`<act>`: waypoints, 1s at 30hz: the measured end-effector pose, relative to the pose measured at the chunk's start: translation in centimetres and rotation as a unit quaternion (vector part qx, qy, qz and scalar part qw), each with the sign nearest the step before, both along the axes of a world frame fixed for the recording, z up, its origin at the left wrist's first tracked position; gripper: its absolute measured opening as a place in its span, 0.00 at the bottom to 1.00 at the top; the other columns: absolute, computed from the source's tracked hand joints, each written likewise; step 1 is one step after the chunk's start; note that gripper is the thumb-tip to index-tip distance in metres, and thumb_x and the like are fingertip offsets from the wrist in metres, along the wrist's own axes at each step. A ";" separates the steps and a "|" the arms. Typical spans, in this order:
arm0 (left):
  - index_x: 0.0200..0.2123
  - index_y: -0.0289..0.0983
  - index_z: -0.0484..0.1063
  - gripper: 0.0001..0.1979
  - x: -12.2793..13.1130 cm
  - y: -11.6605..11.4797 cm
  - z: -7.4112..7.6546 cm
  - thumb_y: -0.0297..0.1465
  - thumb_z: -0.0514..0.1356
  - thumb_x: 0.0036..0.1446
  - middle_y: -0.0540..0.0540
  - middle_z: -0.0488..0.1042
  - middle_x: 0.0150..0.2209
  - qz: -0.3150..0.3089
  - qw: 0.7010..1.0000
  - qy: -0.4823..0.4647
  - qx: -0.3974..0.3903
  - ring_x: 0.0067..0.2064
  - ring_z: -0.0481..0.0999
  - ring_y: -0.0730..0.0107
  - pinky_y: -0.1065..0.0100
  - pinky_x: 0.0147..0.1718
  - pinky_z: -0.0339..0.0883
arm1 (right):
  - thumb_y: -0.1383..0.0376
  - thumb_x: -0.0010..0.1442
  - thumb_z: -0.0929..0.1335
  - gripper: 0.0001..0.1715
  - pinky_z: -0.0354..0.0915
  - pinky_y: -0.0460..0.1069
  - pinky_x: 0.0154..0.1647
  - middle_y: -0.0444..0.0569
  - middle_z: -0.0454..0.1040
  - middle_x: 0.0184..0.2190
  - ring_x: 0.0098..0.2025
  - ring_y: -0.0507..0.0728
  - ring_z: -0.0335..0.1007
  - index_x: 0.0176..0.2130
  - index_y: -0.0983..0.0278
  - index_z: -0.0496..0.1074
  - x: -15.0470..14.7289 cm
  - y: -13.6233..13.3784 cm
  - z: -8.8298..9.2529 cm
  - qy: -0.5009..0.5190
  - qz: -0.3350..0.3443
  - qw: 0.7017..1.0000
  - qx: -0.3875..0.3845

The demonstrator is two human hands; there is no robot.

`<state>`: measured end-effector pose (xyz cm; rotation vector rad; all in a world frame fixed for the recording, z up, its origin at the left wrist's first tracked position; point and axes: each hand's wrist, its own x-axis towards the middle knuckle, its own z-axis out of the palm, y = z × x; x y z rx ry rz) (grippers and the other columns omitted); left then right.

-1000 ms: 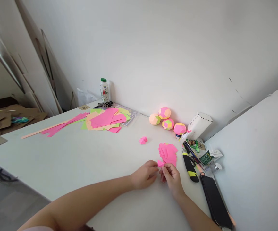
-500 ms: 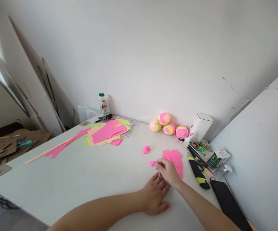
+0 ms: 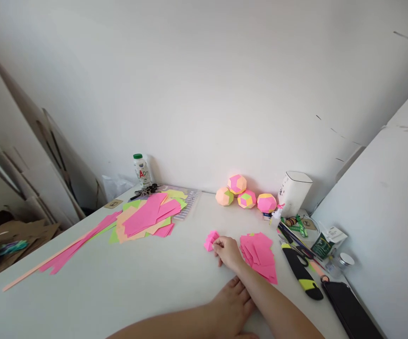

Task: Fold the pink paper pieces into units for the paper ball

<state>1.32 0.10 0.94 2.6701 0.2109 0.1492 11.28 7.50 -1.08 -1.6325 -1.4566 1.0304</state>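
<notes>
Small folded pink paper pieces (image 3: 211,240) sit close together on the white table, just left of the pile of pink slips. My right hand (image 3: 228,252) pinches one of these folded pieces at its right side, with thumb and forefinger together. My fingers partly cover it, so I cannot tell where one piece ends and another begins. Below, my left hand (image 3: 232,303) lies flat on the table, holding nothing, its fingertips partly hidden by my right forearm. The pink paper slips (image 3: 258,256) lie overlapping to the right of my right hand.
Several colourful paper balls (image 3: 246,199) stand at the wall beside a white container (image 3: 294,193). A black-and-yellow cutter (image 3: 301,273), a green-and-white box (image 3: 328,241) and a black case (image 3: 350,306) line the right side. Coloured paper sheets (image 3: 147,214) and a bottle (image 3: 142,172) are at left.
My right hand has carried the small folded pink piece away from me and left, up against the other folded pink paper. My left hand stays flat on the table. The view has tilted up slightly.
</notes>
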 end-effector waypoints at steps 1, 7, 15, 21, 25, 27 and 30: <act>0.63 0.33 0.45 0.39 0.0 0.1 -0.1 0.50 0.48 0.56 0.35 0.51 0.63 -0.002 1.000 -0.005 -0.005 0.64 0.46 0.50 0.52 0.62 0.32 | 0.70 0.56 0.62 0.08 0.53 0.40 0.13 0.39 0.71 0.20 0.11 0.45 0.64 0.26 0.65 0.68 0.0 0.1 0.0 -0.001 0.000 1.000 -0.004; 0.63 0.37 0.46 0.36 0.6 0.3 -1.3 0.48 0.49 0.56 0.37 0.54 0.62 0.005 1.000 -0.002 0.025 0.63 0.51 0.48 0.50 0.61 0.38 | 0.70 0.57 0.62 0.08 0.49 0.39 0.11 0.39 0.70 0.21 0.11 0.45 0.65 0.29 0.65 0.69 -0.1 0.1 0.1 -0.009 0.004 1.000 -0.021; 0.62 0.37 0.48 0.37 0.1 0.0 0.1 0.49 0.50 0.55 0.38 0.54 0.62 0.019 1.000 0.010 -0.002 0.62 0.51 0.49 0.51 0.61 0.39 | 0.71 0.58 0.62 0.08 0.51 0.40 0.11 0.39 0.69 0.20 0.11 0.46 0.65 0.29 0.64 0.68 -0.3 0.1 0.0 -0.007 -0.002 1.000 -0.014; 0.62 0.39 0.49 0.34 -0.1 -0.1 1.6 0.47 0.50 0.56 0.39 0.55 0.62 0.020 0.999 0.007 -0.034 0.61 0.53 0.48 0.50 0.60 0.42 | 0.69 0.58 0.63 0.03 0.53 0.41 0.12 0.39 0.70 0.22 0.11 0.46 0.64 0.32 0.63 0.65 -0.4 -0.1 -0.1 -0.019 -0.013 1.000 -0.007; 0.60 0.39 0.53 0.33 0.0 -0.2 1.1 0.47 0.51 0.55 0.39 0.59 0.60 0.026 0.999 0.007 -0.027 0.59 0.58 0.49 0.52 0.59 0.44 | 0.67 0.58 0.64 0.05 0.52 0.42 0.11 0.39 0.68 0.24 0.12 0.47 0.64 0.30 0.62 0.61 -0.6 -0.5 0.1 -0.043 -0.028 0.999 -0.002; 0.60 0.39 0.53 0.33 0.0 -0.2 0.9 0.47 0.51 0.55 0.39 0.60 0.59 0.029 0.999 0.003 -0.020 0.58 0.59 0.50 0.53 0.59 0.44 | 0.67 0.57 0.64 0.07 0.51 0.42 0.11 0.39 0.66 0.23 0.12 0.47 0.64 0.29 0.61 0.59 -0.6 -0.6 0.1 -0.056 -0.031 0.998 0.000; 0.60 0.38 0.54 0.32 0.0 -0.2 0.7 0.47 0.51 0.55 0.40 0.61 0.59 0.028 1.000 -0.005 -0.012 0.59 0.59 0.52 0.55 0.60 0.44 | 0.69 0.57 0.63 0.09 0.49 0.42 0.12 0.37 0.63 0.20 0.12 0.47 0.62 0.28 0.61 0.57 -0.6 -0.8 0.0 -0.097 -0.025 0.995 0.022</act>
